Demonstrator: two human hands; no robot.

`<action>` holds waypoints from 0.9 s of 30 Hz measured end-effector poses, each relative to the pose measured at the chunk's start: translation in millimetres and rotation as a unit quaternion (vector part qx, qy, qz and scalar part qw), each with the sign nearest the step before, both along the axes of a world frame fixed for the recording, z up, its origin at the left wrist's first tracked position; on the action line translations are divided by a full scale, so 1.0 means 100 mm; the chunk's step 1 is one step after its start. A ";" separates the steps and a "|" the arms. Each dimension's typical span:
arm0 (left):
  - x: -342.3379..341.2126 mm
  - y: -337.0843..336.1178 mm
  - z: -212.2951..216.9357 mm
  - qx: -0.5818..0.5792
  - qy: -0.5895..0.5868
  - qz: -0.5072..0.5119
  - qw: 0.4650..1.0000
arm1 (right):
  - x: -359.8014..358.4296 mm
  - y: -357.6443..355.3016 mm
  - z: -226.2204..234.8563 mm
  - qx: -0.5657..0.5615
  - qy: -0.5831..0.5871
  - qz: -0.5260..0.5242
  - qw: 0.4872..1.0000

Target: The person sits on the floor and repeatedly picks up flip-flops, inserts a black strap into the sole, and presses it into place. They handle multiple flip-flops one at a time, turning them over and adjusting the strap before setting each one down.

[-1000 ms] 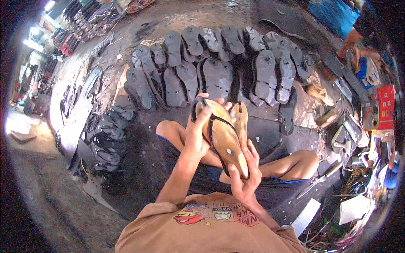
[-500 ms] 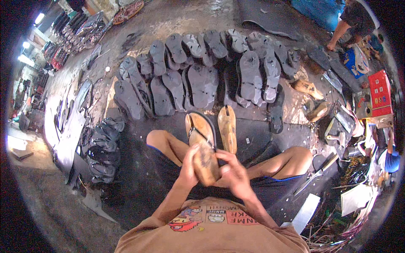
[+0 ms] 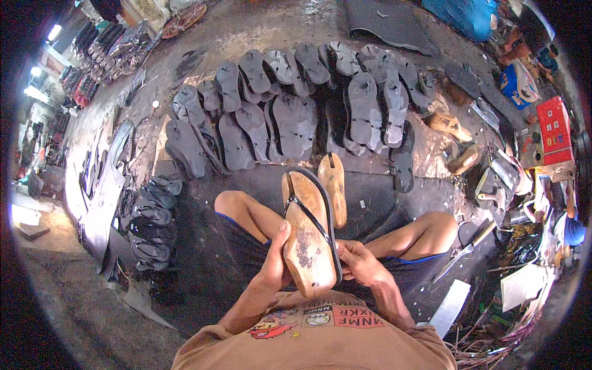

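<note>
A wooden shoe last (image 3: 307, 243) is held up in front of my chest, its heel end toward me. Around it sits a black flip-flop (image 3: 327, 192), its thong strap crossing the last and its dark sole edge showing along the right side. My left hand (image 3: 274, 262) grips the last's left side, thumb on the edge and fingers mostly hidden underneath. With bent fingers, my right hand (image 3: 365, 264) pinches the flip-flop's sole edge near the heel. A second wooden last (image 3: 333, 185) lies on the dark mat just beyond.
Rows of grey sandal soles (image 3: 296, 126) stretch across the floor ahead. Black sandals (image 3: 152, 225) are piled at left. More lasts (image 3: 449, 126), a knife (image 3: 465, 251), a red box (image 3: 555, 131) and scraps lie at right. Another person's arm (image 3: 512, 46) shows at far right.
The last and flip-flop have come nearer to me and turned, showing more of the sole's right edge. My right hand has moved right, from the last's top to that edge.
</note>
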State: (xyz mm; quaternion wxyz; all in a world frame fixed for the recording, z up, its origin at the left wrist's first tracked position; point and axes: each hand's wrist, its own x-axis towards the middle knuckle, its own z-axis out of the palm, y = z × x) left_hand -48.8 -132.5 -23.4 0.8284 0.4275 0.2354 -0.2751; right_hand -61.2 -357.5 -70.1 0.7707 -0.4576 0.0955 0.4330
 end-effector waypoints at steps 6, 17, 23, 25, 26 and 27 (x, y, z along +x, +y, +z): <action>-0.11 -0.04 0.23 -0.304 0.054 0.018 0.951 | -0.40 0.09 -0.05 0.132 0.150 -0.133 0.971; 0.08 -0.20 0.27 0.067 -0.176 -0.040 0.981 | -0.37 0.52 0.19 0.047 0.111 -0.312 0.942; 0.41 -0.30 0.01 0.095 -0.166 0.021 0.981 | -0.30 0.47 0.15 -0.094 -0.211 -0.312 0.922; 0.35 -0.36 -0.07 0.215 -0.249 -0.019 0.944 | -0.24 0.52 0.12 -0.177 -0.329 -0.205 0.904; 0.33 -0.38 -0.09 0.273 -0.289 -0.038 0.917 | -0.21 0.54 0.13 -0.181 -0.335 -0.192 0.904; 0.38 -0.41 0.01 0.210 -0.289 -0.025 0.934 | -0.14 0.52 0.19 -0.103 -0.250 -0.219 0.938</action>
